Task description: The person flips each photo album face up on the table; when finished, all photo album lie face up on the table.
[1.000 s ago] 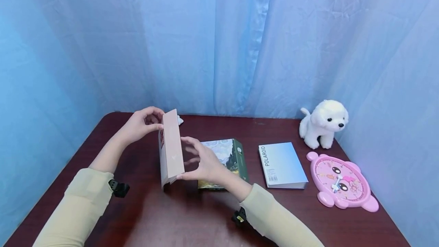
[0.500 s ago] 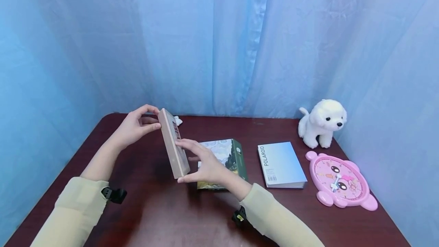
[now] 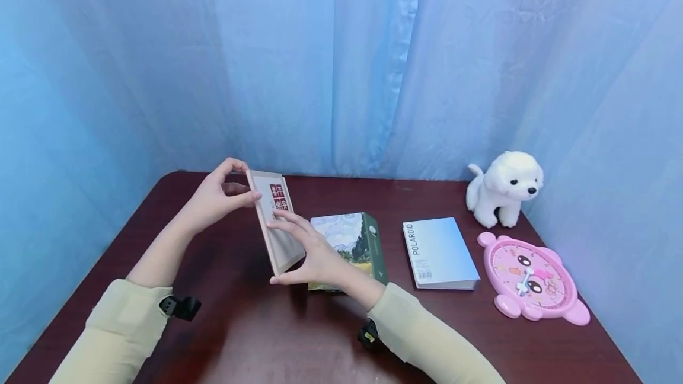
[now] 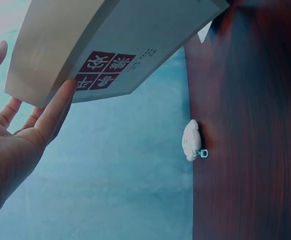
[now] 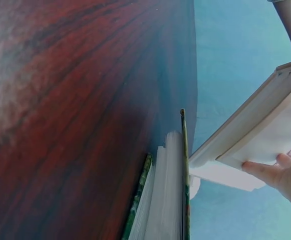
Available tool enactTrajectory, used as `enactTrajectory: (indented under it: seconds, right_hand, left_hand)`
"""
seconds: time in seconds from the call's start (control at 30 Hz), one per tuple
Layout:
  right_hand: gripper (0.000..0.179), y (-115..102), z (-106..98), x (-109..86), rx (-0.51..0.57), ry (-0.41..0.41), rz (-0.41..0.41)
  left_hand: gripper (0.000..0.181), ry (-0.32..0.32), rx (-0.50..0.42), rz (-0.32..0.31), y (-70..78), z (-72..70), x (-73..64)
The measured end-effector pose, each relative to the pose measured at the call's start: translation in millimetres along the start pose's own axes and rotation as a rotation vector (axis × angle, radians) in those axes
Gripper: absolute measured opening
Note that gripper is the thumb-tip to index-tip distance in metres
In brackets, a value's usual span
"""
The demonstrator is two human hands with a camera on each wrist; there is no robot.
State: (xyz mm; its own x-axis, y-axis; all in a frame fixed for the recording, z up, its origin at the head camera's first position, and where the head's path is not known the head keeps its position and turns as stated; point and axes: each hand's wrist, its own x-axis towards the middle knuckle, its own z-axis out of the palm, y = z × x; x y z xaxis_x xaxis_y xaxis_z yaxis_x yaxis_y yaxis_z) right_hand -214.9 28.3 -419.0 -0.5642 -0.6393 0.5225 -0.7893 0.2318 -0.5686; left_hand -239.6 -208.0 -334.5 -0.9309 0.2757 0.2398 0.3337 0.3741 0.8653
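Note:
A beige-and-white album (image 3: pixel 287 249) with red printed characters on its face is held up tilted over the left part of the table. My left hand (image 3: pixel 213 199) pinches its upper corner, thumb on the printed side. My right hand (image 3: pixel 324 258) holds it lower down, thumb at the bottom edge and fingers against the printed face. Seen from the left wrist, the album (image 4: pixel 140 35) shows its beige side, and the left hand (image 4: pixel 18 147) is at one end. The right wrist view shows the album (image 5: pixel 260 122) edge-on, with fingers of the right hand (image 5: pixel 290 182) on its cover.
Right of the held album lies a green painted-cover album (image 3: pixel 341 236), then a blue-white POLAROID album (image 3: pixel 443 253). A white plush dog (image 3: pixel 509 185) and a pink clock (image 3: pixel 525 280) sit at the right. A small white plush piece with a ring (image 4: pixel 191 141) lies by the table's back edge.
The album has turned in both hands: its beige edge faced the head camera before, and now the printed face shows. Both hands stay on it in about the same place.

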Motion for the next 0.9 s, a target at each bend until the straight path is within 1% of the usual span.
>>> enactTrajectory:
  seconds: [0.17, 0.27, 0.37, 0.43, 0.5, 0.6, 0.67, 0.83, 0.9]
  right_hand:
    - [0.092, 1.1, 2.6, 1.4, -0.045, 0.006, 0.015]
    - [0.093, 2.1, 5.4, 2.3, -0.081, 0.01, -0.005]
    - [0.095, 3.4, 8.8, 3.9, -0.104, 0.019, -0.042]
    - [0.095, 4.6, 10.9, 4.9, -0.111, 0.024, -0.062]
    - [0.093, 5.7, 12.1, 5.4, -0.103, 0.023, -0.057]
    - [0.088, 9.0, 12.0, 5.5, -0.087, 0.025, -0.021]
    - [0.082, 12.0, 10.8, 5.1, -0.083, 0.031, 0.006]
    - [0.067, 18.3, 5.8, 3.9, -0.109, 0.049, 0.037]
    - [0.065, 20.1, 4.1, 3.5, -0.107, 0.056, 0.051]
  left_hand:
    - [0.046, 0.03, 0.008, 0.015, 3.0, 5.7, 0.5]
    - [0.04, 0.069, 0.02, 0.024, 3.5, 7.5, -0.7]
    - [0.034, 0.123, 0.063, 0.035, 4.6, 8.0, -1.4]
    - [0.03, 0.167, 0.108, 0.038, 5.6, 7.8, -1.2]
    - [0.027, 0.207, 0.168, 0.041, 6.9, 7.4, -1.3]
    - [0.024, 0.245, 0.234, 0.051, 8.9, 6.0, -1.6]
    - [0.023, 0.253, 0.241, 0.06, 10.6, 4.9, -2.4]
    - [0.025, 0.24, 0.176, 0.087, 13.2, -1.7, -4.7]
    - [0.026, 0.231, 0.178, 0.094, 13.9, -5.3, -5.9]
